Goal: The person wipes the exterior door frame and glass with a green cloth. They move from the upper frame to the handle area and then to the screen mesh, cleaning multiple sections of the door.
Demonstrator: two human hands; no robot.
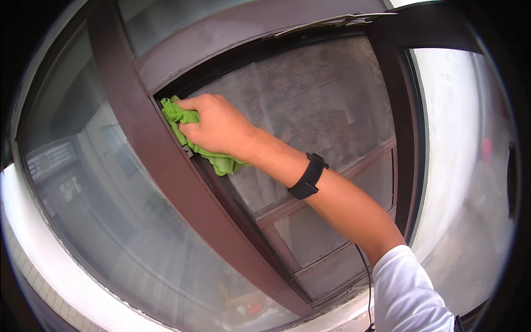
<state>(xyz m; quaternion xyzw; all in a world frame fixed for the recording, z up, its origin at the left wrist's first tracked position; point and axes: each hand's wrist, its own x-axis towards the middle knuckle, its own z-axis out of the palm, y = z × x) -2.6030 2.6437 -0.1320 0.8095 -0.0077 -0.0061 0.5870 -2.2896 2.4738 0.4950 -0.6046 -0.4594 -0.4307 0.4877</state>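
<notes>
My right hand (220, 124) grips a crumpled green cloth (226, 162) at the upper left corner of a brown window frame (174, 182). The cloth presses against the inner edge of the frame, and part of it hangs below my fingers. Just under the cloth, a small metal latch piece (188, 151) shows on the frame's edge. Behind my wrist is a mesh insect screen (315, 99). A black strap (308, 176) circles my forearm. My left hand is out of view.
A glass pane (137, 232) with reflections fills the left side. Brown crossbars (332, 178) divide the screen panel. A thin black cable (369, 282) hangs beside my white sleeve (408, 290). At right stands an open-looking casement edge (404, 137) next to a white wall (444, 124).
</notes>
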